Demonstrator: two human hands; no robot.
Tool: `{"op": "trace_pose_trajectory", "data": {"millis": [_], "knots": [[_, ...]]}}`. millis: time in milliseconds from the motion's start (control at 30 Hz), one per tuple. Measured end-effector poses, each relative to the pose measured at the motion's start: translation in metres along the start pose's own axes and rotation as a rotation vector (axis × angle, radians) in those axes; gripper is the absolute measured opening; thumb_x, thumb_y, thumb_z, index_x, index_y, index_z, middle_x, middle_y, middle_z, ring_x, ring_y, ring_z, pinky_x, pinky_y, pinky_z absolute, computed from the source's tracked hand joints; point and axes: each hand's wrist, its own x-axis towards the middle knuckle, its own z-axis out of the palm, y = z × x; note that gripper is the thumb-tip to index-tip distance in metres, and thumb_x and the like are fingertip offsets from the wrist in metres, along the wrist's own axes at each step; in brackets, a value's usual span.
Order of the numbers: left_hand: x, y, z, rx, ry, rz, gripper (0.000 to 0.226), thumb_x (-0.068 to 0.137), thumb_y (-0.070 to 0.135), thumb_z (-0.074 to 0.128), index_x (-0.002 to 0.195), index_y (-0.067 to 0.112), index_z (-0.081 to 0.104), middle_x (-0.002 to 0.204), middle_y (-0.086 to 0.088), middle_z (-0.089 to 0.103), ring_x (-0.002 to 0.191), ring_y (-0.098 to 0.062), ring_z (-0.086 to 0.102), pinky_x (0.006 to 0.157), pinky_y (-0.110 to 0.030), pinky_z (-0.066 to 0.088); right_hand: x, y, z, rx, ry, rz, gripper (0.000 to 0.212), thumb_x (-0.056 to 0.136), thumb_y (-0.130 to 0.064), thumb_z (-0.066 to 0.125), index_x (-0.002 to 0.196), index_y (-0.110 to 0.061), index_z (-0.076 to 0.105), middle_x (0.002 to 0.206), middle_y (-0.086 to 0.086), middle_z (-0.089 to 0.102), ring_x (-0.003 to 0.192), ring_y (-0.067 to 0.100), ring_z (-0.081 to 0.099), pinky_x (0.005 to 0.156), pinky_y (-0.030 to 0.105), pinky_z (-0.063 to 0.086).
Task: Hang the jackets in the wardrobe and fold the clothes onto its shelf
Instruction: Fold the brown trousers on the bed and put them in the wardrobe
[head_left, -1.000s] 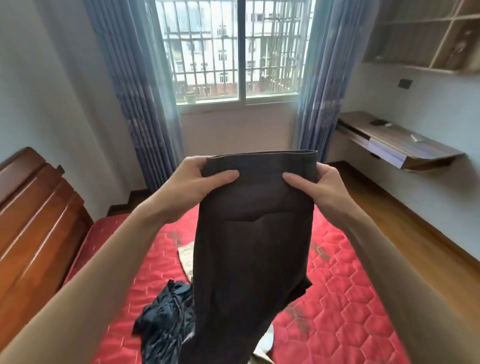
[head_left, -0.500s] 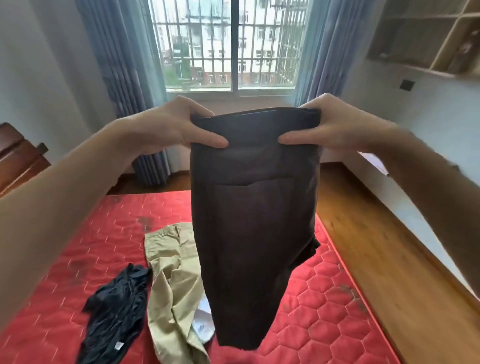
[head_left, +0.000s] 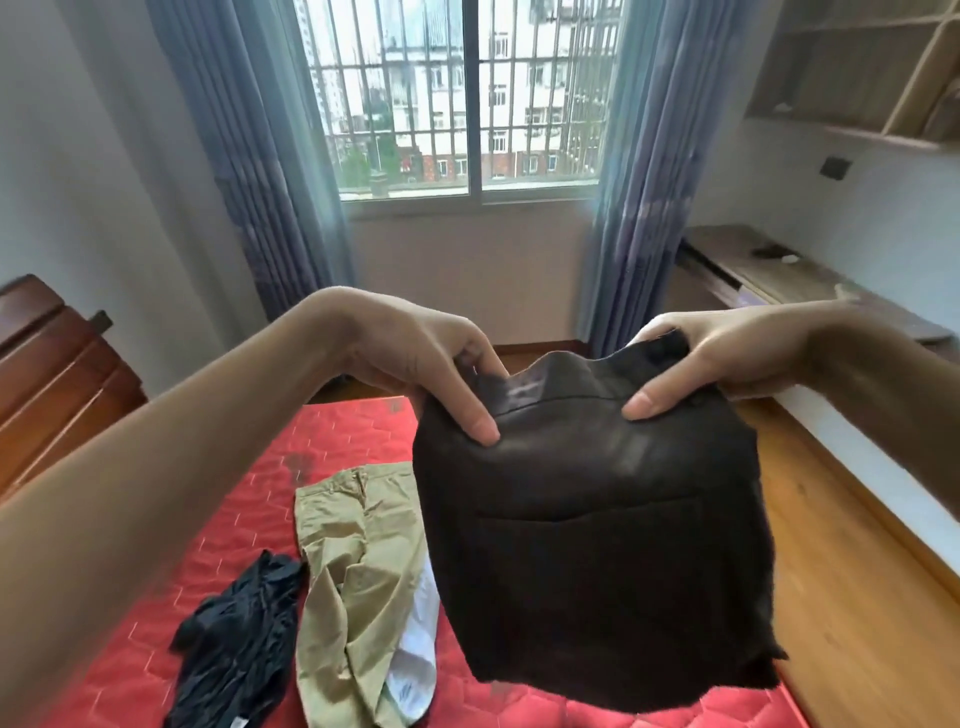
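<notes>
I hold a dark brown pair of trousers (head_left: 597, 545), folded over, in the air above the red mattress (head_left: 218, 525). My left hand (head_left: 415, 364) pinches its top left corner and my right hand (head_left: 717, 358) pinches its top right corner, thumbs on the near face. Khaki trousers (head_left: 348, 587) lie spread on the mattress, with a white garment (head_left: 415, 654) partly under them. A crumpled black garment (head_left: 239, 639) lies to their left. No wardrobe is in view.
A wooden headboard (head_left: 52, 374) stands at the left. A window (head_left: 467, 93) with blue curtains (head_left: 249, 156) faces me. A wall-mounted desk (head_left: 779, 280) and open shelves (head_left: 857, 67) are on the right, above wooden floor (head_left: 857, 597).
The trousers hung long from my hands before. Now they are folded into a shorter, wider bundle and held lower. The view has tilted so more of the window shows.
</notes>
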Motion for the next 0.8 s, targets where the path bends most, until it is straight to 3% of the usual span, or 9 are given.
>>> {"op": "trace_pose_trajectory", "data": {"millis": [100,167,300,400,500,600,800], "knots": [[0.023,-0.001,-0.029,0.102,0.014,-0.095,0.032,0.088,0.007,0.078,0.12,0.005,0.075,0.112,-0.013,0.079,0.105,-0.032,0.076,0.1,-0.049,0.058,0.025,0.007,-0.022,0.001,-0.002,0.01,0.029,0.086,-0.006,0.08,0.114,0.0,0.072,0.115,0.021,0.075,0.105,0.036,0.074,0.092,0.045,0.061],[0.048,-0.007,-0.055,0.194,0.123,-0.154,0.032,0.088,0.009,0.081,0.12,0.008,0.075,0.109,-0.01,0.08,0.1,-0.029,0.078,0.096,-0.045,0.061,0.051,0.01,-0.039,-0.148,0.116,0.012,0.027,0.091,-0.011,0.077,0.116,-0.005,0.073,0.112,0.013,0.078,0.101,0.029,0.077,0.088,0.042,0.063],[0.116,-0.032,-0.11,0.429,0.531,-0.179,0.028,0.082,0.017,0.088,0.109,0.013,0.081,0.094,-0.005,0.081,0.082,-0.023,0.079,0.077,-0.037,0.066,0.123,0.016,-0.087,-0.524,0.374,-0.028,0.016,0.089,-0.03,0.08,0.103,-0.022,0.078,0.095,0.0,0.08,0.091,0.03,0.077,0.085,0.05,0.063],[0.15,-0.038,-0.148,0.604,0.864,-0.091,0.021,0.081,0.022,0.084,0.102,0.019,0.082,0.095,-0.004,0.077,0.086,-0.026,0.073,0.08,-0.041,0.063,0.165,0.009,-0.118,-0.788,0.662,-0.062,0.01,0.09,-0.036,0.075,0.1,-0.035,0.077,0.093,-0.009,0.074,0.093,0.023,0.072,0.082,0.038,0.056],[0.157,-0.022,-0.182,0.756,1.082,0.001,0.013,0.092,0.02,0.073,0.104,0.02,0.079,0.102,-0.005,0.075,0.093,-0.027,0.069,0.084,-0.037,0.056,0.183,-0.014,-0.148,-0.947,0.928,-0.129,0.015,0.099,-0.028,0.066,0.11,-0.026,0.077,0.105,0.001,0.074,0.101,0.03,0.068,0.079,0.037,0.045],[0.151,0.003,-0.21,0.883,1.203,0.064,0.011,0.098,0.02,0.062,0.104,0.02,0.072,0.106,-0.009,0.071,0.102,-0.033,0.066,0.086,-0.04,0.051,0.182,-0.044,-0.177,-1.026,1.097,-0.181,0.022,0.105,-0.026,0.057,0.113,-0.017,0.074,0.106,0.008,0.072,0.102,0.035,0.067,0.08,0.041,0.047],[0.125,0.017,-0.211,1.099,1.396,0.125,0.018,0.106,0.02,0.05,0.111,0.009,0.064,0.101,-0.014,0.069,0.093,-0.039,0.065,0.078,-0.043,0.045,0.168,-0.063,-0.181,-1.076,1.259,-0.326,0.025,0.108,-0.027,0.052,0.111,-0.012,0.072,0.093,0.012,0.071,0.088,0.036,0.068,0.076,0.042,0.051]]}}
